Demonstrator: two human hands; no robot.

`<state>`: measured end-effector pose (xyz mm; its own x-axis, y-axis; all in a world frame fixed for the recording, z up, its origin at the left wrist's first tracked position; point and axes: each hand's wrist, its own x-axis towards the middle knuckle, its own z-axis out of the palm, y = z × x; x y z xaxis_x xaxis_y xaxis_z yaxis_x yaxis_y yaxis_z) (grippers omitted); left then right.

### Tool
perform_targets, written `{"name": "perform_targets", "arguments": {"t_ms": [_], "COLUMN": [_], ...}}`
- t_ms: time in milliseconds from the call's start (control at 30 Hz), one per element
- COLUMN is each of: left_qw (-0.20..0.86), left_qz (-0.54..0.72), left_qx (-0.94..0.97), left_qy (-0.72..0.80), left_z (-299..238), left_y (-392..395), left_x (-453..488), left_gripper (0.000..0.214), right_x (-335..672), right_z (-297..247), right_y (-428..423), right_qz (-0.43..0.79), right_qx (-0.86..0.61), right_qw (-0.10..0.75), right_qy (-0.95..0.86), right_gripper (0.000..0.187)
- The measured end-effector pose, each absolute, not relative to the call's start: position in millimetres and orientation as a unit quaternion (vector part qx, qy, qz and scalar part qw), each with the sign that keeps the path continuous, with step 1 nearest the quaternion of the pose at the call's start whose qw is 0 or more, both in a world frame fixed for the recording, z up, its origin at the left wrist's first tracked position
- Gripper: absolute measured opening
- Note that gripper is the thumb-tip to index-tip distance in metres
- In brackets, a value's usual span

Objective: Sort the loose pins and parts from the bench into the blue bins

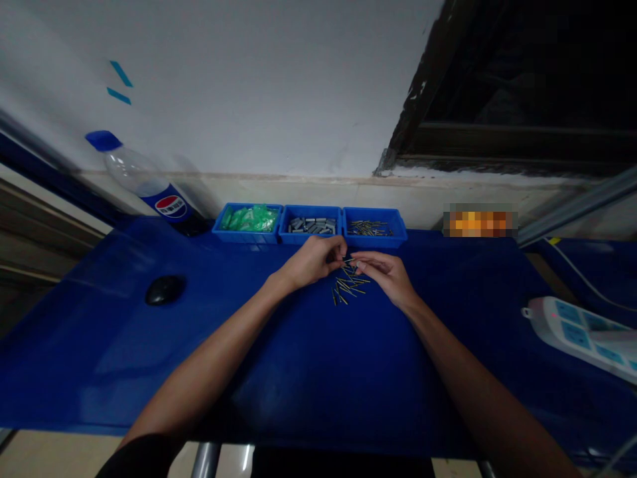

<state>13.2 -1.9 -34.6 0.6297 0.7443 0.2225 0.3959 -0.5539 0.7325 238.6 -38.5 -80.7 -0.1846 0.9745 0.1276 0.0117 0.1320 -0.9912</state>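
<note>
My left hand [318, 260] is closed in a pinch in the middle of the table, close to the front of the bins. Facing it from the right, my right hand [385, 271] has its thumb and fingertips together. A thin metal piece shows between the two sets of fingertips; exactly what each hand grips is too small to make out. Under and just in front of the fingers lies a loose pile of thin brass-coloured screws [348, 287]. More such screws [371, 228] fill the right blue bin [375, 241]. Short grey metal cylinders [313, 226] lie in the middle blue bin [308, 238].
The left blue bin [243, 236] holds green plastic bags [253, 218]. Left of it stands a Pepsi bottle [169, 202], with a black computer mouse [164, 290] nearer on the blue table [318, 378]. A white power strip [572, 332] is at the right. The wall rises behind the bins.
</note>
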Motion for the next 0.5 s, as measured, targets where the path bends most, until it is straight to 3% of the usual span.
{"name": "perform_targets", "arguments": {"t_ms": [200, 400, 500], "left_qw": [0.300, 0.257, 0.261], "left_qz": [0.234, 0.210, 0.210], "left_qx": [0.862, 0.879, 0.879], "left_qy": [0.334, 0.342, 0.339], "left_z": [-41, -59, -65], "left_y": [0, 3, 4], "left_x": [11, 6, 5], "left_gripper": [0.012, 0.013, 0.009], "right_x": [241, 242, 242], "right_z": [-88, -80, -78], "right_y": [-37, -36, -36], "right_qz": [0.486, 0.503, 0.520], "right_qx": [-0.429, -0.398, -0.391], "right_qw": [0.517, 0.567, 0.566], "right_qy": [-0.558, -0.516, -0.507], "right_gripper": [0.022, 0.054, 0.053]}}
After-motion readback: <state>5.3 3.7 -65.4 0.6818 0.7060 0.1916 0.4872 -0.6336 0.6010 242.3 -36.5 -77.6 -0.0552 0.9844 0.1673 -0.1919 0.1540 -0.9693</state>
